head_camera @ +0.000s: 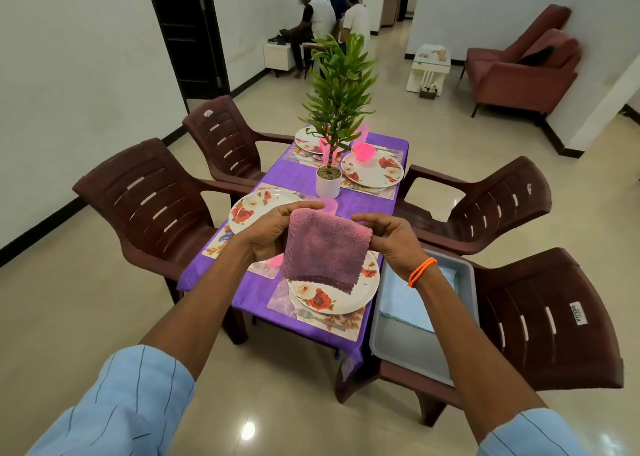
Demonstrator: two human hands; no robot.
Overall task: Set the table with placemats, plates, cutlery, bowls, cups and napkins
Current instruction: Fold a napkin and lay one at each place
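Head view: my left hand [273, 234] and right hand [388, 237] each pinch a top corner of the folded mauve terry-cloth napkin [325, 251], which hangs above the floral white plate [346, 300] at the purple-clothed table's [298, 175] near right corner.

Purple napkin [325, 248] (folded) between hands [268, 232]

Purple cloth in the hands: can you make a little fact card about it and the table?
held: purple cloth
left hand: grips cloth's left edge
right hand: pinches cloth's right corner
below cloth: flowered plate on a placemat
beside plate: fork
table middle: potted plant
on chair at right: grey tray
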